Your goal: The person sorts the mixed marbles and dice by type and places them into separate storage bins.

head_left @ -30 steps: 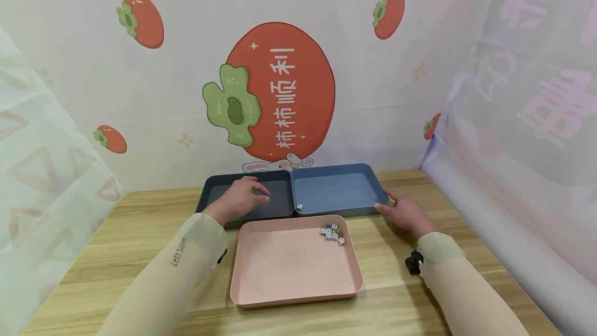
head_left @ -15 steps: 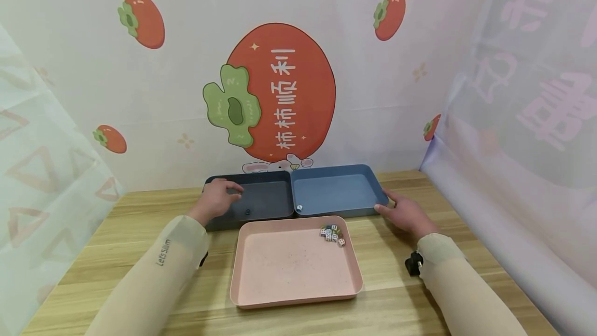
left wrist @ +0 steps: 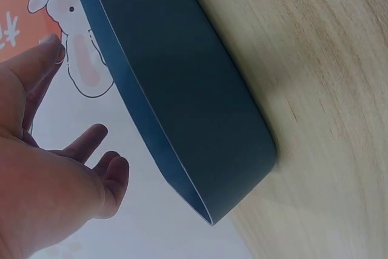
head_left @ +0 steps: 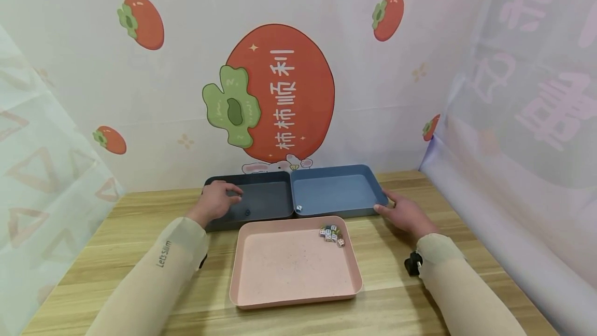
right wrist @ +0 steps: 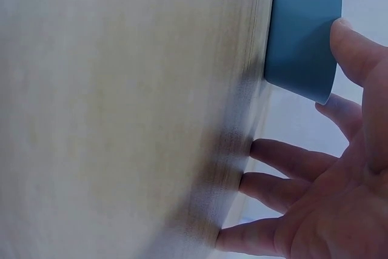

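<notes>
Left hand (head_left: 216,202) farther left, one die (head_left: 247,212) in dark tray (head_left: 272,198)

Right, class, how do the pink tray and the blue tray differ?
The pink tray holds a cluster of dice; the blue tray shows one die. The pink tray sits in front; the blue tray sits behind it, touched by the right hand. Both are shallow with rounded corners.

I see a white backdrop (head_left: 364,92) with orange-red persimmons (head_left: 310,97) beyond the left hand (head_left: 215,202) and right hand (head_left: 404,213). Pale printed sheets (head_left: 494,175) flank them on either side; beneath them spreads a tabletop (head_left: 392,294) of light, streaky wood grain.
</notes>
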The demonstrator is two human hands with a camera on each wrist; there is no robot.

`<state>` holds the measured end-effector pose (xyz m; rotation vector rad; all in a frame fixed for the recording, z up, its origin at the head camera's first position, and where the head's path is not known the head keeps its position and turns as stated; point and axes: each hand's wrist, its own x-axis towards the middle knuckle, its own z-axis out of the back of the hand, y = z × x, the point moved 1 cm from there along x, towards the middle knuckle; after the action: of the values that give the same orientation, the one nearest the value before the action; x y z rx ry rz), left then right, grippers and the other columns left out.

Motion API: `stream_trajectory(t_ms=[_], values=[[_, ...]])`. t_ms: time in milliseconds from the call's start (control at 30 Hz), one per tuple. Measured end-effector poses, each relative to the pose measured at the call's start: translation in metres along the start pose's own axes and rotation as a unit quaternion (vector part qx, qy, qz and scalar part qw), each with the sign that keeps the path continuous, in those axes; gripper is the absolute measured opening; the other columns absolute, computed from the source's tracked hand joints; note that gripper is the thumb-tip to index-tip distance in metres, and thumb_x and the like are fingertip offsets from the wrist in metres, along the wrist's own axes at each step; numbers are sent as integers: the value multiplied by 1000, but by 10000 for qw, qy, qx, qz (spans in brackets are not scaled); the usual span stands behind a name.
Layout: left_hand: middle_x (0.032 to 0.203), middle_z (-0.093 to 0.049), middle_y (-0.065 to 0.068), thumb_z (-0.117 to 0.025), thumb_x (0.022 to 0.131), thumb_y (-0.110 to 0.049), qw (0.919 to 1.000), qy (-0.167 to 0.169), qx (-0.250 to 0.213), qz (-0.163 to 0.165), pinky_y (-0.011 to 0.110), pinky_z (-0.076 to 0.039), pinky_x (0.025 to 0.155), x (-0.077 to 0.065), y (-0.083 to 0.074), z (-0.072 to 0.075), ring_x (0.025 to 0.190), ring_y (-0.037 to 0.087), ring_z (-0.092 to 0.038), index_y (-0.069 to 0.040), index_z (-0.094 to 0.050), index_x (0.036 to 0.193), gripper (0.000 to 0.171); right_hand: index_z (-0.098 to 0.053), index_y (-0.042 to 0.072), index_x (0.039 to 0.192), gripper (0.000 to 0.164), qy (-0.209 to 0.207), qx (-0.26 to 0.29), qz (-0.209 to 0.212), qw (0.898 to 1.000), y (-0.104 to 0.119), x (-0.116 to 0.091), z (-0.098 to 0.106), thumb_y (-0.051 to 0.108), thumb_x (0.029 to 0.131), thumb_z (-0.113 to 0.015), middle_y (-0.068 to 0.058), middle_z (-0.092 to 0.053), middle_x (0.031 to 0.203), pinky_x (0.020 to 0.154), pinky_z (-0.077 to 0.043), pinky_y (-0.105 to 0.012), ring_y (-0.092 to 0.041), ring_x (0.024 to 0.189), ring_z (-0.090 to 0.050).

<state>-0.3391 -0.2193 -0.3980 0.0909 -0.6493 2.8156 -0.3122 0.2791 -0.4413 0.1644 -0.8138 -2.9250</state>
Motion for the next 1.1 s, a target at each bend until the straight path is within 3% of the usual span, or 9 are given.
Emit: stream_trajectory(t_ms=[200,400,600,1100], values=[[132,-58,24,-67,96,-19,9998,89,106,169,63,-32,103,1,1,-3,133,45,-40,-10,-76,113,21,-24,3,157,80,-11,-63,5,10000,0,0,0,52,100,-52,-35,-43,142,101,-33,-66,-54,127,-43],[142,-48,27,-64,98,-22,9985,251,199,437,70,-36,93,0,1,-4,134,51,-34,-11,-69,126,31,-24,4,157,81,-13,-40,-3,10000,1,-1,0,53,100,-52,-35,-43,142,101,-34,-66,-54,127,-43],[145,-45,27,-63,98,-20,9979,274,190,555,70,-34,94,0,-1,-3,132,55,-33,-12,-68,128,32,-25,3,157,80,-30,-58,19,10000,2,-1,-1,52,100,-53,-35,-44,142,100,-34,-66,-53,127,-44],[148,-42,24,-61,98,-22,9977,422,-174,494,76,-25,96,4,-19,-3,132,58,-27,-11,-67,129,33,-24,4,158,82,-14,6,-8,10000,-2,1,-1,55,100,-52,-35,-43,143,101,-33,-66,-53,128,-42]])
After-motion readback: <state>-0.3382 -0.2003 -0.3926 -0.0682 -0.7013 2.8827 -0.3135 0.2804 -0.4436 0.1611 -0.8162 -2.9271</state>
